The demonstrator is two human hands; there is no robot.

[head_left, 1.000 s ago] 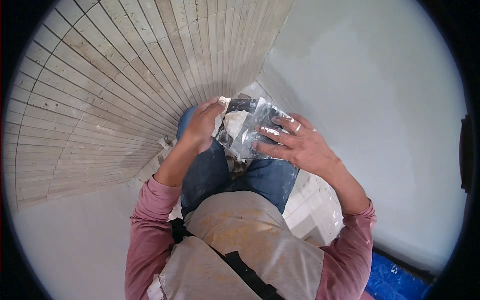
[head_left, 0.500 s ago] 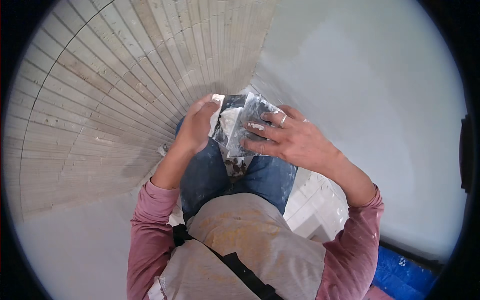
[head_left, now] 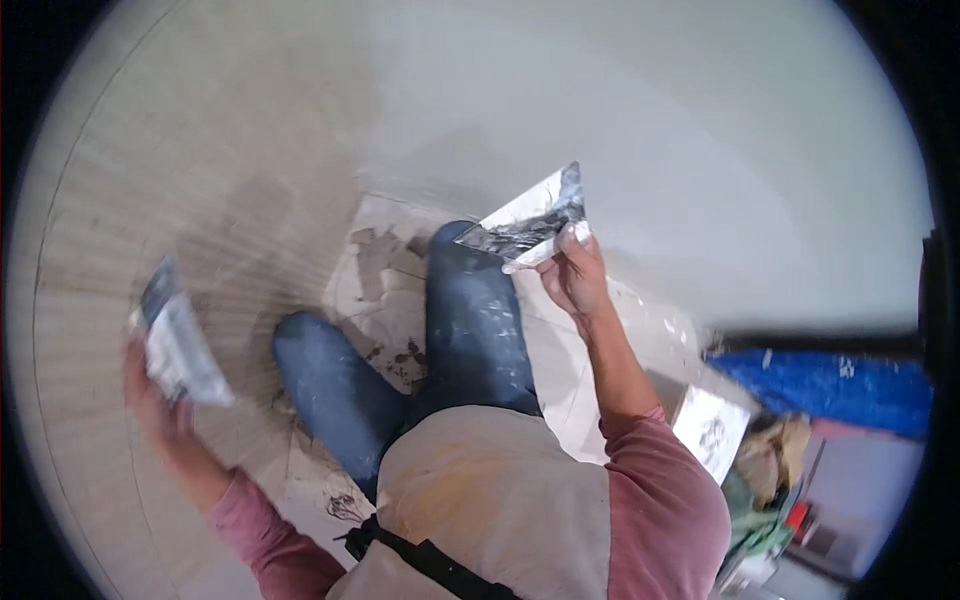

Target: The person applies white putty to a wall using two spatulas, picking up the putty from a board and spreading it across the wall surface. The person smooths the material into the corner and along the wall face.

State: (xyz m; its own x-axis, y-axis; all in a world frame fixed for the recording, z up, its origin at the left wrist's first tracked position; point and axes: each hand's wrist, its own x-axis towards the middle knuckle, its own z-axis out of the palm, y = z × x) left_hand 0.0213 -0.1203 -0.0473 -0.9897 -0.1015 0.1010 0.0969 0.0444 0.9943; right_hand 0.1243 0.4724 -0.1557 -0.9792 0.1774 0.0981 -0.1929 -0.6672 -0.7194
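Note:
My left hand, blurred and out to the left by the slatted wall, is closed round a flat metal putty spreader coated with white paste. On the other side, my right hand grips a second metal putty spreader by its near edge, with the thumb on its face. White and dark grey smears cover this blade. It is held up in front of the smooth pale wall, above and beyond my right knee.
Ribbed cladding lines the left; a smooth pale wall stands ahead and right. My knees are bent over a tiled floor with paste scraps. To the right lie a blue sheet, a white square panel and crumpled bags.
My hands, together over my lap before, are now wide apart, each with one spreader. The left went out left, the right toward the smooth wall. My view and body have turned right.

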